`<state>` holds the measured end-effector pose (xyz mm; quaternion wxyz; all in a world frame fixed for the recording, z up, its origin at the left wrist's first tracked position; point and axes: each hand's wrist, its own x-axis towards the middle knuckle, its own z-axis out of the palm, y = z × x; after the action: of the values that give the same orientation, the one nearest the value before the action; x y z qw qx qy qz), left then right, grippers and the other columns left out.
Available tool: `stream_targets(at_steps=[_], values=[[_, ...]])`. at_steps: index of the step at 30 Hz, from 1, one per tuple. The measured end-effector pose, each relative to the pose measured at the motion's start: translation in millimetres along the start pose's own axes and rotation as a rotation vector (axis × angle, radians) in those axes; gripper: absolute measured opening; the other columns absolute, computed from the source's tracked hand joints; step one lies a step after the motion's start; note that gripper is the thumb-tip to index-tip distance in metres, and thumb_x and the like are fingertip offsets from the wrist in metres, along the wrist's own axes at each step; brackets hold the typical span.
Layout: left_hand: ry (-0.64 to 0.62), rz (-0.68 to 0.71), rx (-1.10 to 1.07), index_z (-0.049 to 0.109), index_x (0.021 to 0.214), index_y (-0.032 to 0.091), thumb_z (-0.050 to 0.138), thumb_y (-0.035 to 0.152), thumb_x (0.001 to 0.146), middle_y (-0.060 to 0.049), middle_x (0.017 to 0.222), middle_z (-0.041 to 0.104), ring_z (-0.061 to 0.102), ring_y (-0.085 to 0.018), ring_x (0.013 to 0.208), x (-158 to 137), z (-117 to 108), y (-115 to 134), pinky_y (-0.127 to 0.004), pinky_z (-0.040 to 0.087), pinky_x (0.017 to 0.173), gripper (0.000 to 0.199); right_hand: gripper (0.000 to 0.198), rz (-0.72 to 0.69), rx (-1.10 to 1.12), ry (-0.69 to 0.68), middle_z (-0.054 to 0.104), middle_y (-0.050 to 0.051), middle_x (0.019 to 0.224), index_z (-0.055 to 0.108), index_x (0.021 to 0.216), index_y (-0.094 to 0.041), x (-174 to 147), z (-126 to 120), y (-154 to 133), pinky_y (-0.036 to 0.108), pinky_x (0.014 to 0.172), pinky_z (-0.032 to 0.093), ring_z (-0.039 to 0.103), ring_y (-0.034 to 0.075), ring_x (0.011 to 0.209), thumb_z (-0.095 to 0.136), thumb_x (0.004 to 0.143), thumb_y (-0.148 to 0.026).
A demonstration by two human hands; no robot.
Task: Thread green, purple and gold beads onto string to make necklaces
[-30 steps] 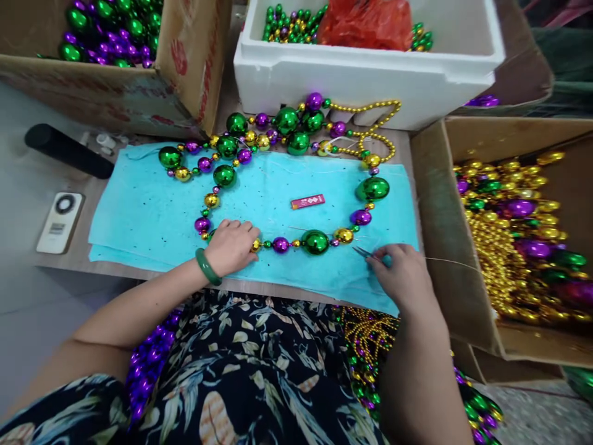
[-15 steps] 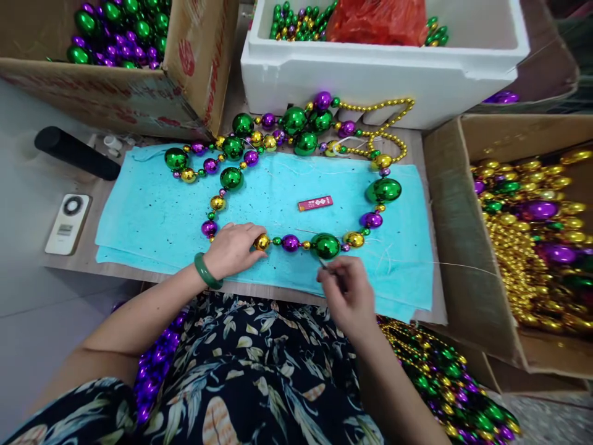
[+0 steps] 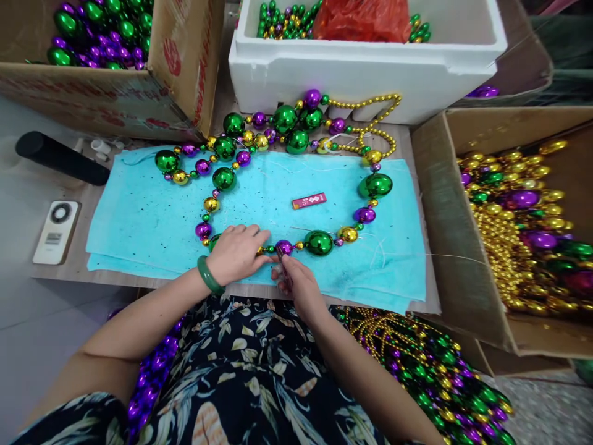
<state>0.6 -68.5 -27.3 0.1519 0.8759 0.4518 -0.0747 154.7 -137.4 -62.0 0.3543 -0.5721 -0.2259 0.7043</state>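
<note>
A bead necklace [image 3: 319, 242] of green, purple and gold balls lies in a loop on the turquoise cloth [image 3: 152, 216]. Over its near left stretch is my left hand [image 3: 238, 250], fingers curled around the string and hiding some beads. Just right of it, my right hand [image 3: 299, 284] is closed on a small dark pointed tool [image 3: 284, 266]; its exact kind does not show. The tool's tip reaches up to a purple bead [image 3: 283, 248] beside my left thumb. A thin needle-like line and loose white thread [image 3: 380, 247] lie near the beads.
Inside the loop lies a small red packet [image 3: 309, 201]. A cardboard box [image 3: 185, 74], a white foam box [image 3: 370, 80] and another cardboard box [image 3: 463, 235] of beads surround the cloth. At left are a black cylinder [image 3: 60, 157] and a white device [image 3: 55, 232].
My right hand has moved left with the pointed tool, from below the big green bead to the purple bead by my left hand. My left hand now covers the gold bead. The view has shifted slightly.
</note>
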Motion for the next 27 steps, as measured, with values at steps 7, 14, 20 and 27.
stream_targets(at_steps=[7,14,20,27], values=[[-0.055,0.097,0.025,0.058,0.102,0.016,0.046,0.033,0.091,-0.008,0.097,0.062,0.057,-0.026,0.094,13,6,23,-0.04,0.045,0.079,0.023,0.033,-0.375,-0.35,0.191,0.047,-0.004,0.062,0.058,0.098,-0.016,-3,-12,13,0.025,0.053,0.036,0.043,0.012,0.056,0.059,0.076,-0.041],[-0.042,0.166,-0.077,0.058,0.095,0.016,0.048,0.026,0.087,-0.006,0.09,0.062,0.058,-0.022,0.087,8,7,26,-0.035,0.048,0.076,0.016,0.052,-0.392,-1.012,0.259,0.065,0.002,0.068,0.053,0.128,-0.016,3,-46,-3,0.027,0.059,0.039,0.058,0.017,0.06,0.047,0.077,-0.017],[-0.01,0.165,-0.183,0.059,0.096,0.02,0.045,0.031,0.088,-0.003,0.085,0.063,0.061,-0.021,0.083,2,9,21,-0.033,0.049,0.071,0.019,0.043,-0.349,-1.397,0.255,0.074,0.006,0.088,0.058,0.125,-0.024,-6,-50,-17,0.027,0.058,0.037,0.067,0.021,0.072,0.044,0.085,-0.017],[-0.049,0.125,-0.049,0.06,0.093,0.02,0.044,0.034,0.089,-0.004,0.081,0.066,0.064,-0.022,0.076,2,8,23,-0.033,0.049,0.065,0.021,0.043,-0.301,-1.459,0.233,0.074,0.005,0.094,0.056,0.127,-0.029,-8,-46,-26,0.027,0.06,0.039,0.069,0.022,0.079,0.045,0.088,-0.018]])
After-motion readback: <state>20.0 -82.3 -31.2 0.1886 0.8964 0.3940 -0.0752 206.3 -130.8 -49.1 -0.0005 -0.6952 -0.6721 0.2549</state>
